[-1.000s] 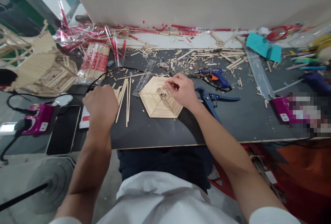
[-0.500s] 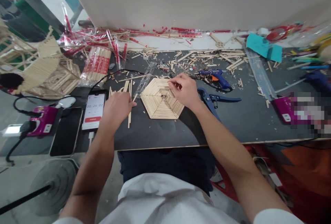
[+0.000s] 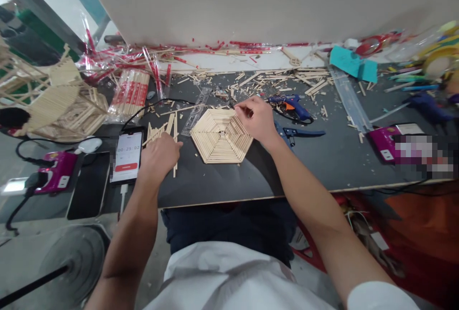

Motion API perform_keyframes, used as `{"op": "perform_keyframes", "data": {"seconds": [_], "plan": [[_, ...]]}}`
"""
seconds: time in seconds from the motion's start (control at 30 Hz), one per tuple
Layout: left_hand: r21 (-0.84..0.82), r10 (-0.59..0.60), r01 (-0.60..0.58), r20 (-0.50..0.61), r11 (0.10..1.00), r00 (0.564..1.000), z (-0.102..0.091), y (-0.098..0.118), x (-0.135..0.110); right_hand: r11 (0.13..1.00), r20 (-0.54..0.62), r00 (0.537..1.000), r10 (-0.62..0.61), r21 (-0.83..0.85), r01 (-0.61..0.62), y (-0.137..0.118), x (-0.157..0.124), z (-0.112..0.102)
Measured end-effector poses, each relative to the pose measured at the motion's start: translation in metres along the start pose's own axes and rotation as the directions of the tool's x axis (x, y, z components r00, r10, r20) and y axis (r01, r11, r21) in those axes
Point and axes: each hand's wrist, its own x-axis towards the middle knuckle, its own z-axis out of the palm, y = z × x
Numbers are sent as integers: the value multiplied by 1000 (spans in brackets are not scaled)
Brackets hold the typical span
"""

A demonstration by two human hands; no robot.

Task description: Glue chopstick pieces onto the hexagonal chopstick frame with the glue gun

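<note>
A hexagonal panel of thin wooden sticks (image 3: 215, 145), laid in rings around a small central hole, lies on the dark tabletop. My right hand (image 3: 258, 121) is over its upper right side, thumb and fingers drawn together in a pinch; whatever is between the fingertips is too small to make out. My left hand (image 3: 160, 155) rests low over a pile of loose wooden sticks (image 3: 175, 133) to the left of the panel. Its thumb points right, while the other fingers are mostly hidden beneath the hand. Behind the panel's left corner lies a clear plastic strip (image 3: 196, 114).
Behind my right hand are a blue glue gun (image 3: 292, 105) and a blue-handled cutter (image 3: 299, 133). Stick offcuts (image 3: 258, 78) litter the back. Left are a phone showing a timer (image 3: 125, 157), a dark phone (image 3: 88, 186), packed sticks (image 3: 129, 92) and a stick model (image 3: 53, 104).
The view has shifted slightly, so the table items appear a little further left. My left hand has moved slightly over the sticks; my right hand remains pinched by the panel's upper right.
</note>
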Motion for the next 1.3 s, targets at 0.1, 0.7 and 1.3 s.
{"op": "perform_keyframes", "data": {"seconds": [0.1, 0.7, 1.3], "plan": [[9, 24, -25, 37, 1000, 999, 2, -4, 7, 999, -6, 1000, 20, -33, -20, 5, 2, -3], [-292, 248, -337, -302, 895, 921, -30, 1, 14, 988, 328, 941, 79, 100, -118, -6, -5, 10], [-611, 488, -709, -526, 352, 696, 20, 76, 68, 854, 88, 983, 162, 487, -184, -20, -4, 4]]}}
